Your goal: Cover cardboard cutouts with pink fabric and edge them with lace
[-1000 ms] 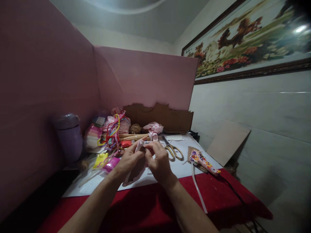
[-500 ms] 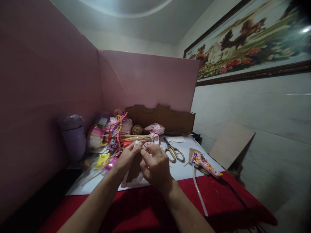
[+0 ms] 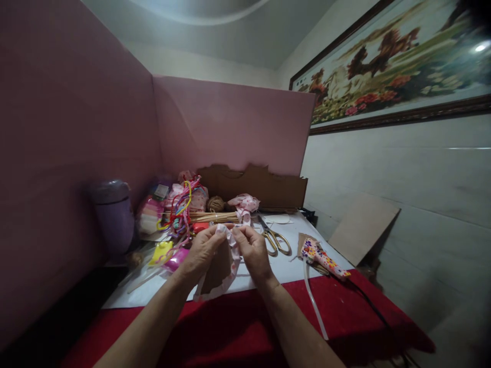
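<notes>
Between my hands is a piece of brown cardboard (image 3: 218,268) with pale pink fabric folded over its edge. My left hand (image 3: 203,250) is closed on its upper left side. With thumb and fingers, my right hand (image 3: 252,250) pinches the fabric edge at the upper right. The piece is tilted above the front of the white sheet. Just beyond my right hand lie gold-handled scissors (image 3: 275,240). Further right, a flower-patterned glue gun (image 3: 324,258) rests on a cardboard scrap, a clear glue stick (image 3: 315,301) trailing from its back.
At the left stand a purple lidded cup (image 3: 114,220) and a heap of colourful pipe cleaners (image 3: 186,204). Behind my hands are thin wooden sticks (image 3: 220,217), a twine ball (image 3: 216,204) and crumpled pink fabric (image 3: 245,203). Torn cardboard (image 3: 257,186) leans against the pink partition (image 3: 233,128).
My right hand has turned and opened out to the right, moving its pinch onto the fabric edge. More of the fabric-edged cardboard now shows between my hands.
</notes>
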`<state>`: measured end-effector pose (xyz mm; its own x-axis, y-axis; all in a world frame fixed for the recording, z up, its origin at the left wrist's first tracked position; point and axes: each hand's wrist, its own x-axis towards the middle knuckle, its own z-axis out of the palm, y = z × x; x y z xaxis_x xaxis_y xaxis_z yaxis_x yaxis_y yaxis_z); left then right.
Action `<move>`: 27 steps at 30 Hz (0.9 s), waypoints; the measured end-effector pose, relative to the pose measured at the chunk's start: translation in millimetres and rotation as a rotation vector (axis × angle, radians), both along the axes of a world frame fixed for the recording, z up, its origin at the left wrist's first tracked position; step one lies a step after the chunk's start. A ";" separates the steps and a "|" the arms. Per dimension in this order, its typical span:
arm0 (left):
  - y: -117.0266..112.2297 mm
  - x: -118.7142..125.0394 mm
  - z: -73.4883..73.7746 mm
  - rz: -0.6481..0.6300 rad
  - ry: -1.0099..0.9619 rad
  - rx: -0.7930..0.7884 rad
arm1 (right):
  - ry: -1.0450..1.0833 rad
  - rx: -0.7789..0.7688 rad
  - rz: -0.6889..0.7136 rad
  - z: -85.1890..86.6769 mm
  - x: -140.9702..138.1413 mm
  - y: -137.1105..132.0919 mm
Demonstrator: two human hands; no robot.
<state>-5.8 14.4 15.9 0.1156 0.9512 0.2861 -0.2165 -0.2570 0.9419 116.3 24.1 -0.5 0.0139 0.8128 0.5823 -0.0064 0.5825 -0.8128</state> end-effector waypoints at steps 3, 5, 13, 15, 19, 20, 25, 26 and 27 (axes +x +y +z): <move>1.4 0.1 -2.0 -0.038 -0.011 0.000 | 0.037 -0.018 0.036 -0.7 -1.8 -0.2; 1.3 1.0 -2.7 -0.060 -0.039 -0.031 | 0.058 -0.032 0.041 -1.4 -2.5 -0.2; -16.0 5.5 6.6 -0.319 -0.188 -0.177 | 0.239 -0.201 0.140 -1.4 -0.2 2.3; -17.4 5.5 7.2 -0.369 -0.198 -0.179 | 0.264 -0.246 0.190 -1.7 0.6 3.3; -11.7 5.4 1.9 -0.395 -0.205 -0.177 | 0.281 -0.269 0.213 -2.0 1.7 4.5; -9.5 5.5 0.0 -0.377 -0.190 -0.177 | 0.270 -0.240 0.158 -1.4 2.2 3.7; -0.6 6.1 -7.1 -0.239 -0.146 -0.158 | 0.042 0.135 -0.207 1.7 4.7 -8.1; 0.1 6.2 -7.7 -0.215 -0.140 -0.160 | -0.022 0.213 -0.217 1.4 4.3 -10.3; 0.3 6.2 -8.0 -0.198 -0.129 -0.164 | -0.074 0.270 -0.212 0.7 3.5 -11.9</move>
